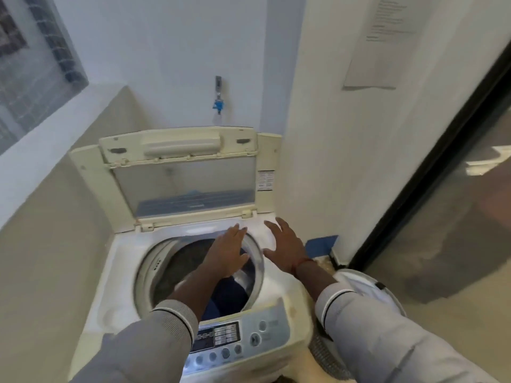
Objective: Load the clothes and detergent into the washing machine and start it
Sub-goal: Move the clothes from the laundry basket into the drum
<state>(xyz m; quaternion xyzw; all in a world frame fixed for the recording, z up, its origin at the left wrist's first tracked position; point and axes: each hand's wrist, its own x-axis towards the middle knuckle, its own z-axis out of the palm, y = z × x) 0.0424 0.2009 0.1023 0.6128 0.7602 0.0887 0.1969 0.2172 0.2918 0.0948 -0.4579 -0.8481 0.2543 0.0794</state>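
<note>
Both empty, fingers spread: left hand (228, 251) over round grey-rimmed drum mouth (146, 262) w/ dark blue clothes (229, 297) inside, right hand (284, 244) just right of it; upright cream plastic lid (179, 146) beyond.

Upper right, the paper notice (387, 37) carries print too small to read. At bottom centre the control panel (249, 335) labels are blurred, its left end under a sleeve (154, 335). A forearm (190, 283) hides much of the dark clothes (229, 297).
</note>
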